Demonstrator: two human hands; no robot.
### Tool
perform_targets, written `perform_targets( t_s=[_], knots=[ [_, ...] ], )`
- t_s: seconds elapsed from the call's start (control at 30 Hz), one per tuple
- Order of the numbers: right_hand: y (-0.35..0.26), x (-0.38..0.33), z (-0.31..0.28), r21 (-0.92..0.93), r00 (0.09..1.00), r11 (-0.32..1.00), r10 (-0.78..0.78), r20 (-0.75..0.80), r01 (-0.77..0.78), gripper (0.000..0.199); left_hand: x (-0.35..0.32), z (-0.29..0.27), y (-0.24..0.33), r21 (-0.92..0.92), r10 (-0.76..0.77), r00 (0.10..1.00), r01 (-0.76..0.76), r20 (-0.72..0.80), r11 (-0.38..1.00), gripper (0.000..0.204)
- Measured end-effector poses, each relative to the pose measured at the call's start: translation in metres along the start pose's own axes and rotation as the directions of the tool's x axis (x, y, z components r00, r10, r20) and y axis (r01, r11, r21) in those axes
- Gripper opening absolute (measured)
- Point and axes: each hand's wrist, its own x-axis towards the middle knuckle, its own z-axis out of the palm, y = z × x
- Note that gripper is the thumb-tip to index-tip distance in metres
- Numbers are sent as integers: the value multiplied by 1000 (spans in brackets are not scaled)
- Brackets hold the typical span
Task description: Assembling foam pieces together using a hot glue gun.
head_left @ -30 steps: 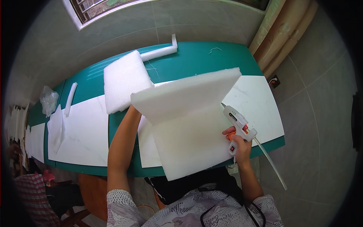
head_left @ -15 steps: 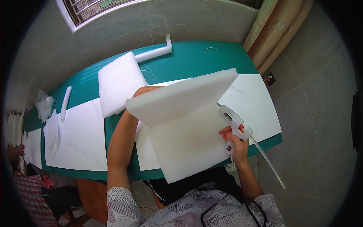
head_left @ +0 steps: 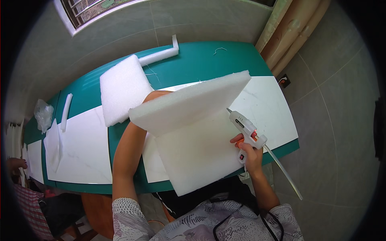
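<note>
My right hand (head_left: 252,157) is closed round the handle of a white hot glue gun (head_left: 243,122), fingers at its orange trigger. A long clear glue stick (head_left: 283,171) sticks out of its back end. Its nozzle points up and left, close to the right end of the seam between two white foam sheets. One foam sheet (head_left: 199,154) lies flat, overhanging the table's near edge; the other foam sheet (head_left: 191,102) stands along its far edge, leaning. My left arm reaches behind the standing sheet. Of my left hand (head_left: 157,94) only a part near the wrist shows; its fingers are hidden.
On the green table (head_left: 201,56) lie white marbled boards (head_left: 82,148), a thick foam block (head_left: 122,88), an L-shaped foam strip (head_left: 159,56), a short strip (head_left: 66,112) and a clear plastic bag (head_left: 43,115). Another person's hand (head_left: 17,164) is at the far left.
The whole view has shifted slightly, so the scene sits a little further left. My right hand still holds the glue gun near the seam, and both foam sheets keep their positions.
</note>
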Motion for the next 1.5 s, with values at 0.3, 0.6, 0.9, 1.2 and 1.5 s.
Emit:
perform_targets(
  t_s=[0.3,0.6,0.9,1.2,1.5],
  knots=[
    [2,3,-6,-5,1000,1000,4,20,-4,21,-94,62,36,-33,9,998,-11,-61,999,42],
    [-8,9,0,-118,997,990,77,17,-74,21,-79,41,10,-52,-17,989,9,-148,999,41],
    [-6,12,-2,-203,993,973,113,21,-106,21,-54,19,-23,-71,-26,975,11,-220,997,41],
    [-6,15,-5,-256,996,962,94,-1,-91,23,-53,21,-26,-197,-283,896,226,-343,954,40],
    [-4,15,0,-241,994,964,109,-17,-110,24,-49,24,-9,-142,-303,881,269,-363,953,41]
  ],
)
